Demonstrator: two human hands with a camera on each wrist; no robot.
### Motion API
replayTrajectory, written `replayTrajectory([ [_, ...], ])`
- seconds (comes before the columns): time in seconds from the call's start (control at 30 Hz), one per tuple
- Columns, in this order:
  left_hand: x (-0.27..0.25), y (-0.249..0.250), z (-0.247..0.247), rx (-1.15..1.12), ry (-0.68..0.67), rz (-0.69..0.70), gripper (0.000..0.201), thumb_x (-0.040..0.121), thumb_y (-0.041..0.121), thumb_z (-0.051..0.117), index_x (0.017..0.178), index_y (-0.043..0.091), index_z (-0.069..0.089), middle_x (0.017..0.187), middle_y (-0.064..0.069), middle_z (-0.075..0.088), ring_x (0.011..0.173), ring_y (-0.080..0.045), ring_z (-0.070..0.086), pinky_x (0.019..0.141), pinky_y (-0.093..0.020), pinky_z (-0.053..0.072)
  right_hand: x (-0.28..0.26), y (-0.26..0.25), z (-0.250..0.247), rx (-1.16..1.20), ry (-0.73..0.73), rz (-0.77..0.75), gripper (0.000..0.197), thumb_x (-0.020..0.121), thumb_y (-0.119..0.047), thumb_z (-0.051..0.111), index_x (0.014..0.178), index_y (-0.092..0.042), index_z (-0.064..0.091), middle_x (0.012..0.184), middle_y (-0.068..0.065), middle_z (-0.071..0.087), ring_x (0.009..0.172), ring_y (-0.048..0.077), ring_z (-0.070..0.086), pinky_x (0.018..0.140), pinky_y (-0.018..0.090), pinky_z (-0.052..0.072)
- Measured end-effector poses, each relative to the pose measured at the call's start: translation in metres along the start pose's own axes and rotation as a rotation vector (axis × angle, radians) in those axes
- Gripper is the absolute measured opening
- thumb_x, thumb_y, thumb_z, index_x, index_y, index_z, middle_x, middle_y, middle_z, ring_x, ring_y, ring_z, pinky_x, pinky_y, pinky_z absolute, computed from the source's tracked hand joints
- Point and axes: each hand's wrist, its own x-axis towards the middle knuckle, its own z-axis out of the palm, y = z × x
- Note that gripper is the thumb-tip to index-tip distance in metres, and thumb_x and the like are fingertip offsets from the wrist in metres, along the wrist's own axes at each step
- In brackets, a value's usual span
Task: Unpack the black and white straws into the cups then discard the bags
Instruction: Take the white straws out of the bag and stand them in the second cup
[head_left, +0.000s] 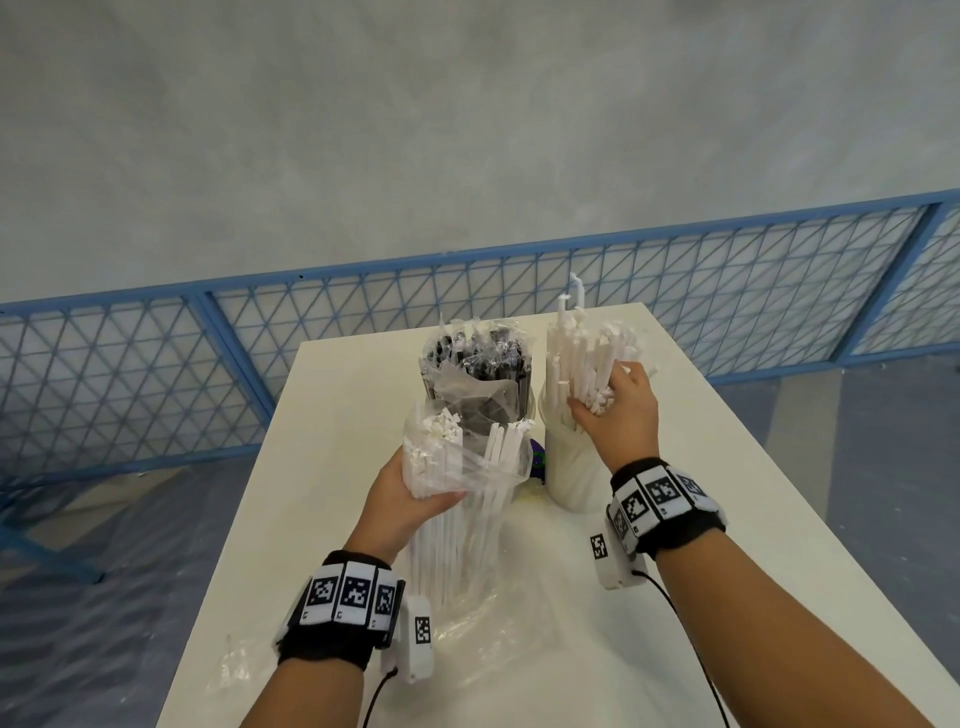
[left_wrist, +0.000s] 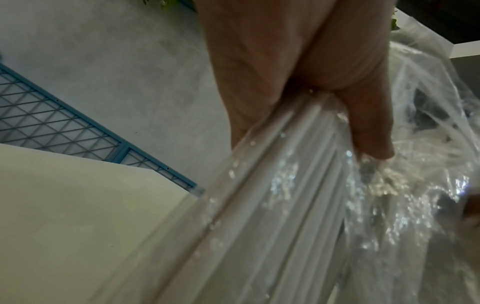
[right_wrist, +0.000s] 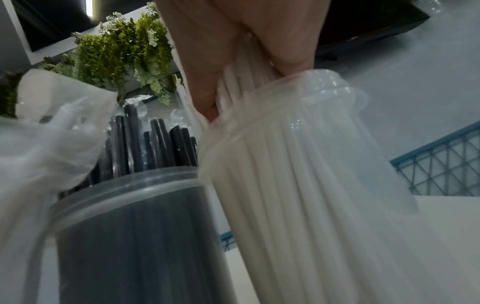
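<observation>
My left hand (head_left: 415, 493) grips a clear plastic bag of white straws (head_left: 457, 519) standing upright on the table; in the left wrist view the fingers (left_wrist: 369, 123) wrap the bag (left_wrist: 298, 205). My right hand (head_left: 615, 405) holds a bunch of white straws (head_left: 582, 358) that stand in the right clear cup (head_left: 566, 467). In the right wrist view the fingers (right_wrist: 207, 88) clasp those straws (right_wrist: 249, 74) just above the cup's rim (right_wrist: 298, 98). Behind the bag, a second cup (head_left: 478, 384) holds black straws, with crumpled clear plastic over their tops.
The white table (head_left: 649, 597) is narrow, its left edge near my left forearm. Loose clear plastic (head_left: 483, 649) lies on it in front of the bag. A small purple and green item (head_left: 695, 460) peeks out between bag and cup. A blue mesh fence (head_left: 156, 374) runs behind.
</observation>
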Motion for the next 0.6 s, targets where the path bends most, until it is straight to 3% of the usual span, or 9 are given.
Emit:
replayTrajectory([
  [0.07,0.000,0.001,0.001,-0.001,-0.012,0.005,0.076,0.046,0.036,0.082,0.115,0.017,0.057,0.111,-0.004,0.068,0.105,-0.017,0.064,0.090,-0.032,0.052,0.009,-0.003,-0.002,0.014,0.007,0.022,0.032,0.072,-0.001,0.071,0.102,0.003,0.061,0.110,0.022,0.054,0.090,0.021,0.051,0.072,0.007,0.028],
  [0.17,0.001,0.000,0.000,-0.002,-0.017,0.007,0.076,0.046,0.037,0.082,0.115,0.018,0.058,0.111,-0.004,0.068,0.106,-0.017,0.064,0.090,-0.032,0.052,0.023,-0.015,-0.009,0.053,0.061,0.011,0.026,0.073,0.002,0.067,0.098,0.004,0.060,0.105,0.023,0.055,0.089,0.027,0.053,0.069,0.009,0.028],
  [0.23,0.001,0.000,0.000,-0.002,-0.018,0.007,0.072,0.046,0.037,0.082,0.112,0.022,0.058,0.110,-0.002,0.068,0.105,-0.016,0.064,0.089,-0.031,0.052,0.032,-0.022,-0.015,0.061,0.088,0.012,0.026,0.074,0.001,0.065,0.099,0.003,0.059,0.105,0.022,0.056,0.087,0.024,0.052,0.069,0.011,0.030],
  [0.3,0.001,-0.001,0.000,-0.007,-0.018,0.004,0.070,0.045,0.038,0.082,0.110,0.025,0.058,0.110,-0.002,0.068,0.105,-0.016,0.064,0.089,-0.032,0.052,0.041,-0.025,-0.020,0.059,0.088,0.035,0.028,0.074,-0.002,0.066,0.101,0.000,0.059,0.107,0.020,0.057,0.092,0.026,0.056,0.074,0.017,0.036],
  [0.37,0.002,-0.001,0.000,-0.013,-0.019,0.007,0.069,0.045,0.037,0.082,0.109,0.026,0.058,0.110,-0.003,0.068,0.105,-0.017,0.064,0.089,-0.033,0.052,0.045,-0.023,-0.022,0.061,0.035,0.060,0.034,0.073,-0.007,0.068,0.105,-0.004,0.057,0.107,0.018,0.060,0.097,0.030,0.059,0.081,0.030,0.045],
  [0.43,0.003,-0.001,0.000,-0.017,-0.018,0.010,0.068,0.045,0.037,0.082,0.108,0.026,0.058,0.109,-0.003,0.068,0.105,-0.017,0.064,0.089,-0.032,0.052,0.044,-0.021,-0.024,0.065,-0.014,0.065,0.047,0.072,-0.012,0.073,0.115,-0.010,0.053,0.114,0.014,0.058,0.102,0.025,0.057,0.088,0.036,0.047],
  [0.53,0.003,-0.003,-0.001,-0.025,-0.016,0.007,0.068,0.045,0.037,0.082,0.107,0.026,0.058,0.108,-0.001,0.068,0.104,-0.015,0.065,0.085,-0.028,0.051,0.037,-0.024,-0.027,0.126,0.067,-0.078,0.061,0.071,-0.017,0.076,0.124,-0.017,0.046,0.123,0.008,0.048,0.109,0.016,0.048,0.095,0.029,0.042],
  [0.6,0.003,-0.003,0.000,-0.022,-0.018,0.005,0.067,0.046,0.035,0.083,0.108,0.025,0.058,0.108,-0.001,0.068,0.104,-0.016,0.065,0.085,-0.028,0.051,0.034,-0.026,-0.029,0.077,0.124,-0.229,0.059,0.075,-0.021,0.072,0.128,-0.020,0.046,0.126,0.007,0.045,0.113,0.017,0.044,0.097,0.029,0.037],
])
